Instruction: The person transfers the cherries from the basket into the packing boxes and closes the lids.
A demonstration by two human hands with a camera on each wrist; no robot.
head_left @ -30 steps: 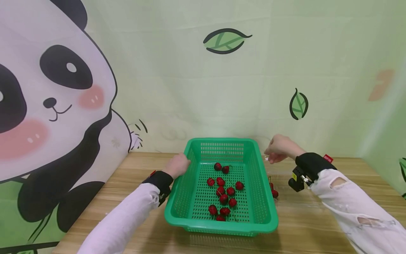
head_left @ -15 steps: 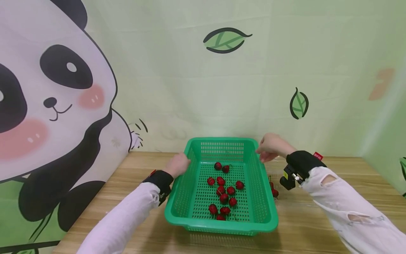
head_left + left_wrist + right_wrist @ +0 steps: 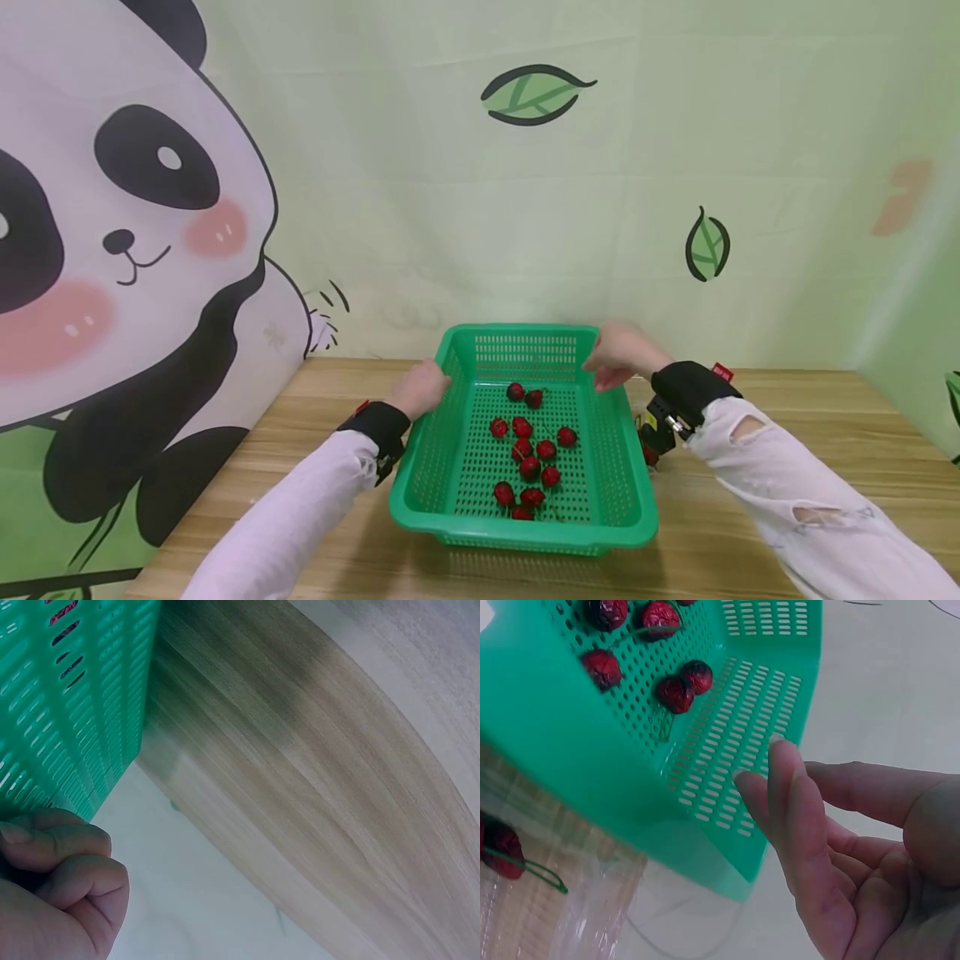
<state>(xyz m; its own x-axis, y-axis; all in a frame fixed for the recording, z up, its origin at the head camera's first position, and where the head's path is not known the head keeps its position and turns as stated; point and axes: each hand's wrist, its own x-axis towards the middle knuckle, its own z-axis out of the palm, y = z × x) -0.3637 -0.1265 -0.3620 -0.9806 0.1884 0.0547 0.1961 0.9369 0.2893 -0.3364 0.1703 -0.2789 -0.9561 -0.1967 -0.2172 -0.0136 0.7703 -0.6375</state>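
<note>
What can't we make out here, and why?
Left hand: left wrist view, its hold on the green basket is partly cut off by the left edge.
Right hand: head view, finger detail blurred.
Red fruits outside: count unclear; head view, wrist camera partly covers them; right wrist view, left edge crops them.
Nearest fruit inside: head view, underside hidden by front rim.
</note>
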